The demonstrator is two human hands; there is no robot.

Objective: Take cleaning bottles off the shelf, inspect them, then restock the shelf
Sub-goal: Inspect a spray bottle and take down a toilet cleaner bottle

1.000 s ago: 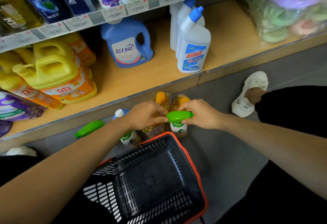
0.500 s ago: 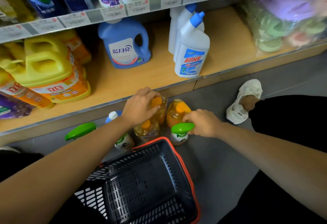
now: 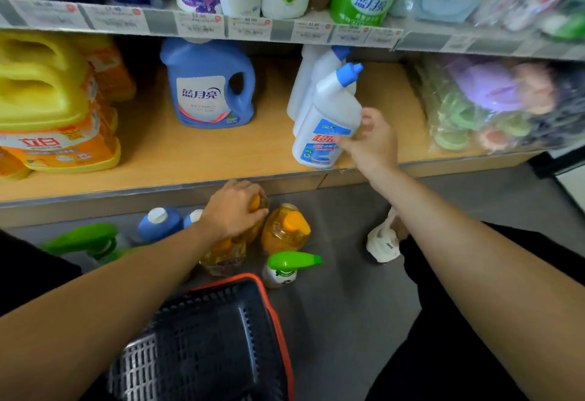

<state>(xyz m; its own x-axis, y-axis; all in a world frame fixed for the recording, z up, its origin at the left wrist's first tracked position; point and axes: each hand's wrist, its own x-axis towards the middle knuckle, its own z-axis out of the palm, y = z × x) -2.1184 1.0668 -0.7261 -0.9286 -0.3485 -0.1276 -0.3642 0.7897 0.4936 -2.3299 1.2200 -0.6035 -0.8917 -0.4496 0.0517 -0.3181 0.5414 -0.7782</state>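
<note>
Several bottles (image 3: pixel 285 233) stand on the floor (image 3: pixel 348 290) mid-frame; left hand (image 3: pixel 232 210) grips an orange-capped bottle (image 3: pixel 221 255). Right hand (image 3: pixel 373 144), fingers spread, touches white bottle (image 3: pixel 326 109) on shelf (image 3: pixel 190 154); restocking not started.

Bright, even overhead light; soft shadows under shelf; wide-angle bending at edges; motion blur throughout, corners smeared.

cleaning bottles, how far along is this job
Partly done: orange bottles, blue bottles and green spray bottles stand on the floor, off the shelf. In hand: left hand grips one orange bottle; right hand reaches the white bottle on the shelf. Left: inspecting and restocking.
</note>
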